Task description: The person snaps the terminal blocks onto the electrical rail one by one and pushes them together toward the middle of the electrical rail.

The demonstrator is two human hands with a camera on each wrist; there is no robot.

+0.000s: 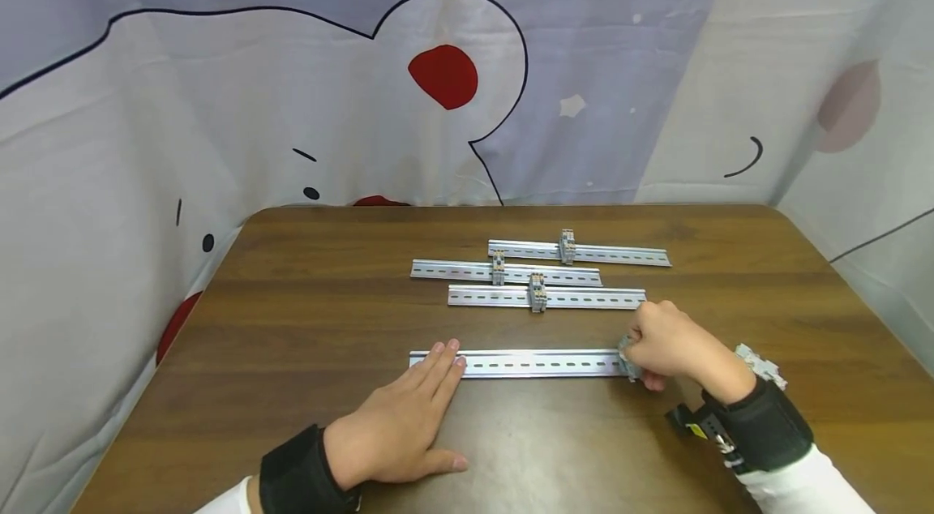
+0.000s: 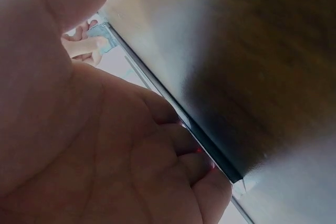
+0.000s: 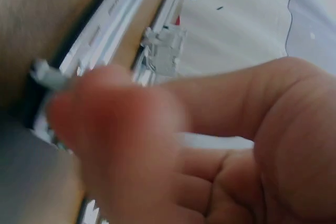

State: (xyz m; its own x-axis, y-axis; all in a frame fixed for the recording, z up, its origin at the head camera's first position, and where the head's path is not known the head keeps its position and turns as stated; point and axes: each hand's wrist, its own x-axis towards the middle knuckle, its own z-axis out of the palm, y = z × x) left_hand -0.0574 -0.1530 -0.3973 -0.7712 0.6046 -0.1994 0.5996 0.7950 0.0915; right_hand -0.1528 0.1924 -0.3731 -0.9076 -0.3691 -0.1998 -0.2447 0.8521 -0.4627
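Observation:
A slotted metal DIN rail (image 1: pixel 540 364) lies crosswise on the table in front of the person. The left hand (image 1: pixel 401 417) rests flat over the rail's left end, fingers straight and thumb spread on the table. At the rail's right end the right hand (image 1: pixel 671 344) pinches a grey terminal block (image 1: pixel 627 360) between thumb and fingers. The block sits over the rail there, partly hidden by the fingers. In the right wrist view a corner of the terminal block (image 3: pixel 50 74) shows beside the blurred fingertips.
Behind lie three more DIN rails, the nearest rail (image 1: pixel 481 296), the middle rail (image 1: pixel 452 269) and the farthest rail (image 1: pixel 620 254), each carrying grey terminal blocks. Loose grey blocks (image 1: pixel 762 366) lie right of the right wrist. A printed curtain (image 1: pixel 292 109) hangs behind the wooden table (image 1: pixel 306 319).

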